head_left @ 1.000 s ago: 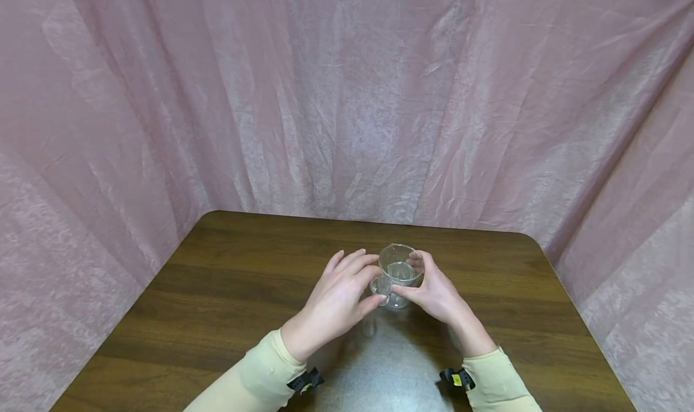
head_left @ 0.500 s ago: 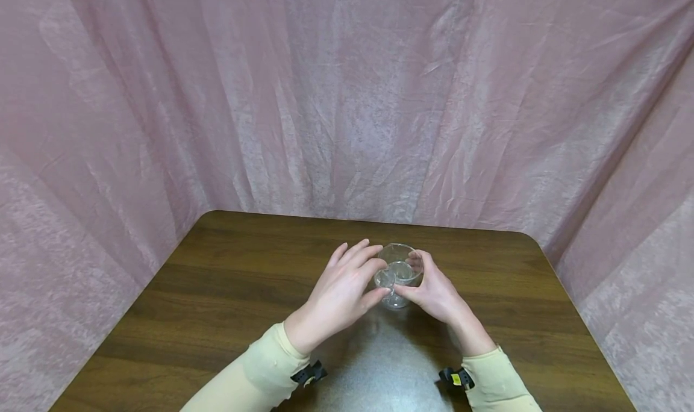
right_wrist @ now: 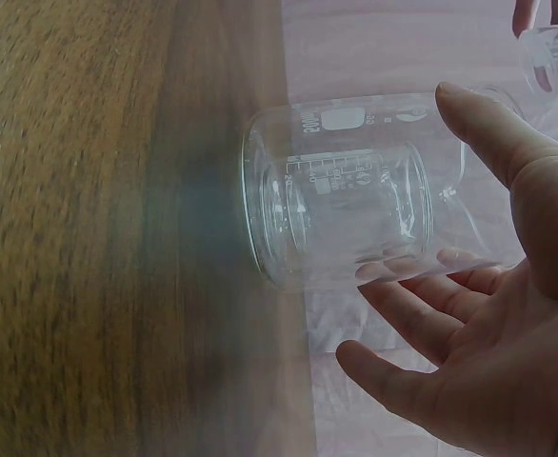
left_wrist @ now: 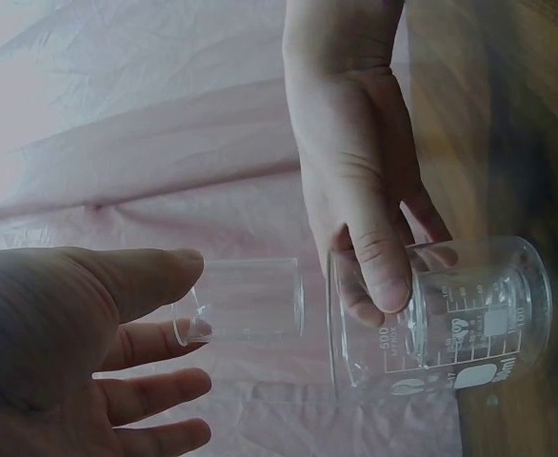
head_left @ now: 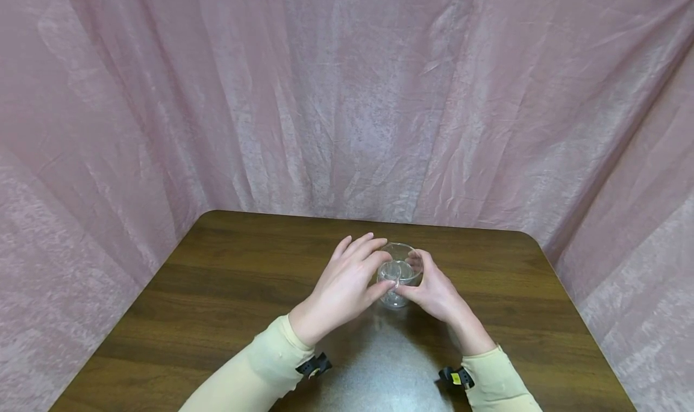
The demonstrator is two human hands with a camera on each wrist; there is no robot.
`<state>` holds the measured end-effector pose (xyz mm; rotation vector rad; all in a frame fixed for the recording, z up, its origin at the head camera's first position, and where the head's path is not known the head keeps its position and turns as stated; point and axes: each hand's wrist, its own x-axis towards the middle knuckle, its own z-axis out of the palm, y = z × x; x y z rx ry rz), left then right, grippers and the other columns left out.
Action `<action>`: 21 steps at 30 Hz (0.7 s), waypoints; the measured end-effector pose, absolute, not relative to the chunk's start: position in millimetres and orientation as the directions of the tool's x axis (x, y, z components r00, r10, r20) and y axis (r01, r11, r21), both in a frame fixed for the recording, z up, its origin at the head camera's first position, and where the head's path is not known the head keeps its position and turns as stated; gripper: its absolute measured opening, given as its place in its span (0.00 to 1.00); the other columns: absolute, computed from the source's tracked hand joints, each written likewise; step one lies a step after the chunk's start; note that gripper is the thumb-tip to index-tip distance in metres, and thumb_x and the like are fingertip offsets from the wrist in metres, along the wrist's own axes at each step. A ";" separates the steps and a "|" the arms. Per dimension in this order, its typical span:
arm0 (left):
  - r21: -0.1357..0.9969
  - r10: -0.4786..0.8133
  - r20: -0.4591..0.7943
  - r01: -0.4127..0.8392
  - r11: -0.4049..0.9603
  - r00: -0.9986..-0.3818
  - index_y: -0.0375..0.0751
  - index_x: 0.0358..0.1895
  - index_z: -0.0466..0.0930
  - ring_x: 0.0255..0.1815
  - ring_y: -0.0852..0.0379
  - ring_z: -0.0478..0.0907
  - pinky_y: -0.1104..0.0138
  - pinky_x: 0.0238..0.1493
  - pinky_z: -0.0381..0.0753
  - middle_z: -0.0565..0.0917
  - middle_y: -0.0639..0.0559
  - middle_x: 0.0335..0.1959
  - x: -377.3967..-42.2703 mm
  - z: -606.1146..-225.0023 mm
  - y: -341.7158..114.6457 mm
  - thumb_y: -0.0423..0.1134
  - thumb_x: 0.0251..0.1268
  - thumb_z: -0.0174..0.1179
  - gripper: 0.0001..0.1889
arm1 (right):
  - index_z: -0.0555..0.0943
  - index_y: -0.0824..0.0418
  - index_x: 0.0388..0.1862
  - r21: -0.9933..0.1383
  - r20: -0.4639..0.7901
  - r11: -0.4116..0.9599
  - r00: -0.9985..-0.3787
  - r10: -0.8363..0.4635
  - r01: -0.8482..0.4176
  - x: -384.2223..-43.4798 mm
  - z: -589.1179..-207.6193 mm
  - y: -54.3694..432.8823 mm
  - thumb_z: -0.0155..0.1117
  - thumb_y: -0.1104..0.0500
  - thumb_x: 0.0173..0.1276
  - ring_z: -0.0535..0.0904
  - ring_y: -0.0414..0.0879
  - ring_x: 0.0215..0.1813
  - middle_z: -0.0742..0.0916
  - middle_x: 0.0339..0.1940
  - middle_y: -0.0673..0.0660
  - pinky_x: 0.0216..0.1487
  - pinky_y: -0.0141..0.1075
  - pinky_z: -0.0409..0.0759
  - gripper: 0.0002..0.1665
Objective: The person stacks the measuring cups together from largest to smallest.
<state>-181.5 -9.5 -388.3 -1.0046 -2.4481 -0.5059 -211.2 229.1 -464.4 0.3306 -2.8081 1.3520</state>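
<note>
A large clear glass beaker (left_wrist: 365,369) with white markings stands upright on the brown table. Inside it sits a smaller marked beaker (right_wrist: 350,205). My right hand (head_left: 440,293) grips the large beaker near its rim, thumb on the near side and fingers around the far side. With thumb and index finger, my left hand (head_left: 346,285) pinches a third, small clear beaker (left_wrist: 250,297) by its upper end. That small beaker hangs just above the large one's mouth, apart from it in the left wrist view. My other left fingers are spread.
The wood-grain table (head_left: 244,267) has rounded far corners. Pink velvet curtains (head_left: 347,99) hang behind it and at both sides. A pale glare lies on the table (head_left: 385,364) between my forearms, and a black strap (head_left: 314,365) sits at each wrist.
My left hand has moved up and to the right with the small beaker, from beside the large beaker to over its mouth. My right hand and the large beaker have stayed in place.
</note>
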 end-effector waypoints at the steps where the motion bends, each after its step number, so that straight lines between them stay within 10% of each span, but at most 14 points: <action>1: 0.164 0.563 0.526 0.726 0.668 -0.637 0.43 0.59 0.87 0.79 0.38 0.74 0.35 0.79 0.66 0.81 0.42 0.74 -182.0 -387.6 -9.0 0.47 0.69 0.80 0.21 | 0.63 0.67 0.78 -0.773 0.097 0.605 -0.978 -0.186 -0.192 -211.2 -464.4 229.1 0.84 0.48 0.68 0.77 0.65 0.75 0.81 0.72 0.69 0.74 0.63 0.73 0.53; 21: 0.161 0.550 0.549 0.725 0.669 -0.630 0.43 0.59 0.88 0.77 0.40 0.75 0.37 0.79 0.66 0.82 0.45 0.72 -191.8 -376.7 0.0 0.48 0.69 0.80 0.21 | 0.62 0.64 0.81 -0.777 0.067 0.609 -0.984 -0.168 -0.157 -210.8 -464.3 229.2 0.83 0.39 0.67 0.74 0.65 0.78 0.78 0.76 0.67 0.75 0.64 0.72 0.57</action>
